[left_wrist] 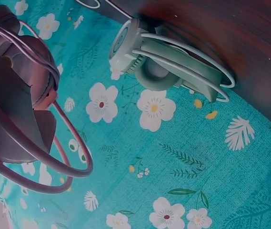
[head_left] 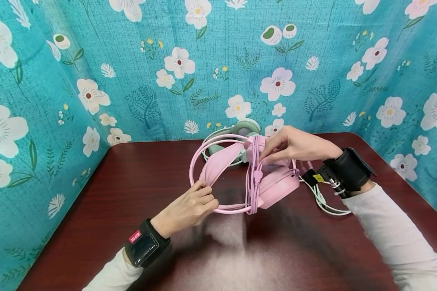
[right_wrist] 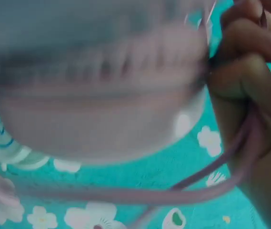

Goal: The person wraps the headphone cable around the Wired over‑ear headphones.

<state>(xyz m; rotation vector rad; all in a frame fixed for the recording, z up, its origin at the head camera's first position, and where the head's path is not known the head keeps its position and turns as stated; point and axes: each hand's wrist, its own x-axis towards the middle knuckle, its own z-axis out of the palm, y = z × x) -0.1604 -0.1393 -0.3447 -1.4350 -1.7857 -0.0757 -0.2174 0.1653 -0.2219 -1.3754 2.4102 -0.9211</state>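
Observation:
A pair of pink headphones (head_left: 278, 190) is held up over the table between both hands. My left hand (head_left: 189, 208) grips the headband at its lower left, fingers curled round the band. With thumb and fingertips, my right hand (head_left: 295, 145) pinches the pink cable (head_left: 255, 161), which is wound in several loops round the headphones by the ear cups. In the right wrist view a blurred pink ear cup (right_wrist: 102, 129) fills much of the picture, and a strand of cable (right_wrist: 102, 194) runs into the right hand (right_wrist: 254, 81). The padded headband (left_wrist: 11, 117) shows darkly in the left wrist view.
Behind the pink pair, green headphones (head_left: 245, 127) lie at the table's back edge, partly covered in the head view. Their pale cable (head_left: 335, 212) lies on the right under the right wrist. A flowered turquoise curtain (head_left: 211, 72) borders the dark red table (head_left: 138, 173).

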